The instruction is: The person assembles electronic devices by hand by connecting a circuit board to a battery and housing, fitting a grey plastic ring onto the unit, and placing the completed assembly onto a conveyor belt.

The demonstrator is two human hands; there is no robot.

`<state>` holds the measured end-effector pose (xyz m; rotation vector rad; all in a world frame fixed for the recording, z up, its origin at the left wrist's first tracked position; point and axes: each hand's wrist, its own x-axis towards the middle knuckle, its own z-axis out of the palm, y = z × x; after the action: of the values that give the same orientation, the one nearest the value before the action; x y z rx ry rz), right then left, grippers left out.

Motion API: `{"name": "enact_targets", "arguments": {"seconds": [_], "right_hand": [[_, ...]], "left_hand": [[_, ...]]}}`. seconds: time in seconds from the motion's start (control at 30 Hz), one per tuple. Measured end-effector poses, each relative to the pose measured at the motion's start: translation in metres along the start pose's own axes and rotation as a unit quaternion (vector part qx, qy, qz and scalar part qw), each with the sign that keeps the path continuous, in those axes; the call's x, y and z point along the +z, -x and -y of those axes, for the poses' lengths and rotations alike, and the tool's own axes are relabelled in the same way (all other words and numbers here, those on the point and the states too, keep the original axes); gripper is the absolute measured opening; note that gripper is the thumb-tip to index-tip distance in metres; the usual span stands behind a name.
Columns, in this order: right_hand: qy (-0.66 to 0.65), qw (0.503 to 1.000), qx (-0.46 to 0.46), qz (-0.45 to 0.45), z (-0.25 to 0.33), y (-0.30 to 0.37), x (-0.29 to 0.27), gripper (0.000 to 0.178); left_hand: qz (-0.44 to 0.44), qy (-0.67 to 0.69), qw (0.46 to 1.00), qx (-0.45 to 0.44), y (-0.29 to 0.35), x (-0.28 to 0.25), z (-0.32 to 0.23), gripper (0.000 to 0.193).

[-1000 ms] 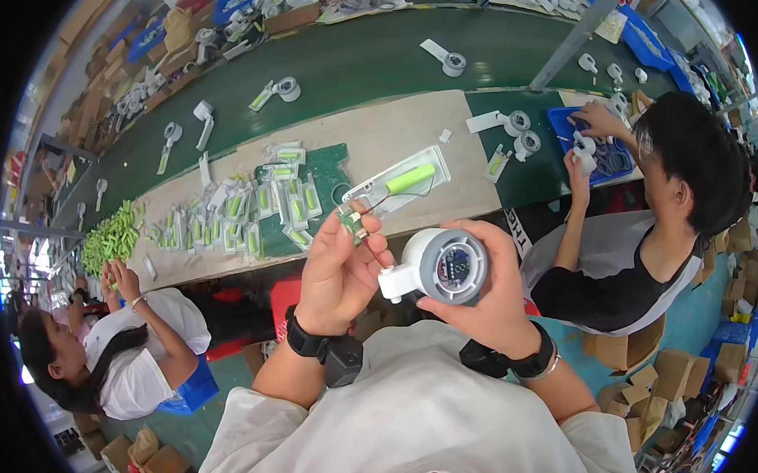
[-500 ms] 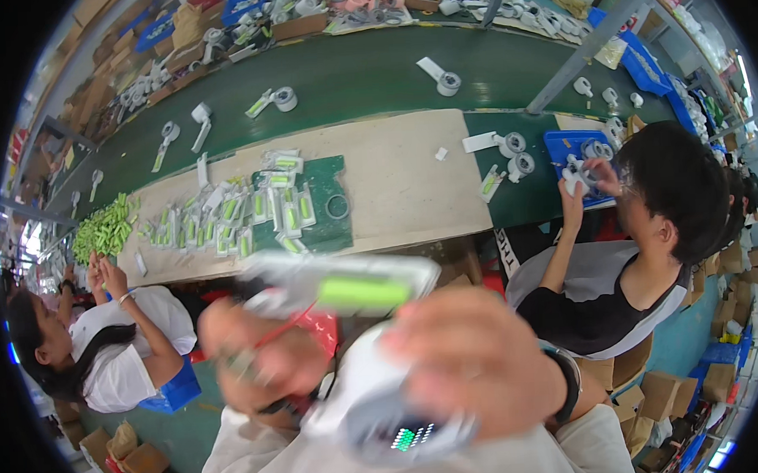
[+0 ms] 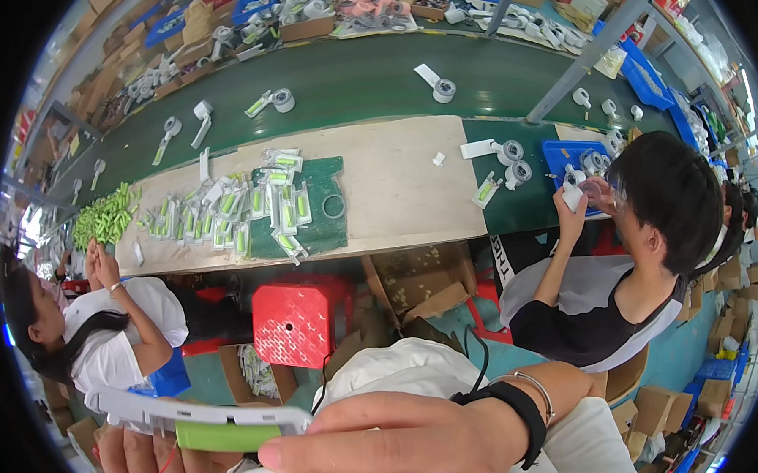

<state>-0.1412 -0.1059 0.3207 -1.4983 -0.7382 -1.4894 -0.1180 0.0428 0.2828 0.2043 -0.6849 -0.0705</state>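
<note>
Low in the view, a white plastic fan handle shell (image 3: 196, 409) with a green battery cell (image 3: 227, 437) in it lies between my hands. My left hand (image 3: 144, 466) is closed beneath it, fingers curled. A thin red wire runs across those fingers. My right hand (image 3: 413, 438), with a black band and a metal bracelet at the wrist, grips the right end of the shell, index and middle fingers along it. Under the battery, a white rounded part shows at the lower edge, mostly cut off.
On the workbench (image 3: 402, 185) ahead lie several battery-fitted handle parts (image 3: 225, 205) and a green battery pile (image 3: 107, 216). A conveyor belt (image 3: 347, 77) carries fans behind it. A red stool (image 3: 291, 325) and open carton (image 3: 419, 281) stand below; co-workers sit on both sides.
Both hands have come down and toward me with the handle piece, uncovering the red stool. The lit dot display on the fan head no longer shows. The right co-worker's hands have shifted slightly.
</note>
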Motion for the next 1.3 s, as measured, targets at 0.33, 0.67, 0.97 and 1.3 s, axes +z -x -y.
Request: {"name": "enact_targets", "arguments": {"seconds": [0.33, 0.67, 0.97, 1.3], "right_hand": [[-0.060, 0.996, 0.046, 0.046, -0.008, 0.012, -0.009, 0.024], [-0.028, 0.998, 0.059, -0.007, -0.043, 0.025, 0.002, 0.029], [0.010, 0.997, 0.066, 0.028, -0.097, 0.032, 0.007, 0.030], [0.008, 0.950, 0.312, 0.031, -0.129, 0.033, 0.017, 0.025]], "left_hand": [[0.019, 0.032, 0.992, 0.122, 0.015, -0.009, 0.002, 0.029], [0.130, 0.004, 0.986, -0.101, -0.064, -0.032, 0.019, 0.026], [0.053, 0.022, 0.989, -0.137, -0.099, -0.080, 0.039, 0.025], [-0.035, 0.039, 0.983, -0.174, -0.130, -0.145, 0.065, 0.024]]}}
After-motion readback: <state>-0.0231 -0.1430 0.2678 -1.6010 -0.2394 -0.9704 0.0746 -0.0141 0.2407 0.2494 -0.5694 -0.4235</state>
